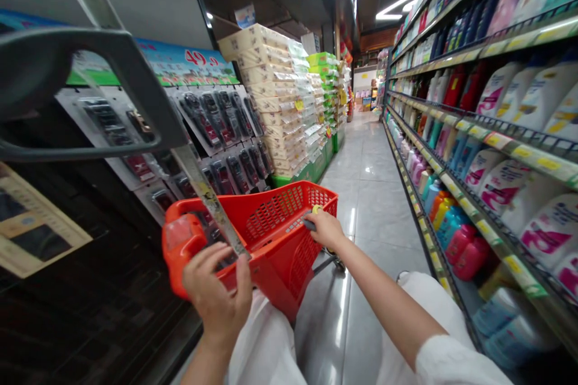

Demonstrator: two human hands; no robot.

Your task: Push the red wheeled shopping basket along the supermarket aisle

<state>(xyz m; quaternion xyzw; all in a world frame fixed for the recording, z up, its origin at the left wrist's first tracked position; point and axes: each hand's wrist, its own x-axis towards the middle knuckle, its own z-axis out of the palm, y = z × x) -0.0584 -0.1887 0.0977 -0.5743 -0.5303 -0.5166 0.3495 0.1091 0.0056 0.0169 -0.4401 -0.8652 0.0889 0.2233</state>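
A red plastic shopping basket on wheels stands in the aisle in front of me. Its metal pull rod rises from the near edge to a grey handle close to the camera at upper left. My left hand is at the basket's near rim, its fingers curled at the foot of the rod. My right hand reaches over the basket's far right rim, closed on a small grey and yellow thing I cannot make out. The basket's inside is mostly hidden.
Shelves of bottles line the right side. On the left hang packaged items on a display wall, with stacked tissue packs beyond. The tiled aisle floor runs ahead between them. My white clothing shows below.
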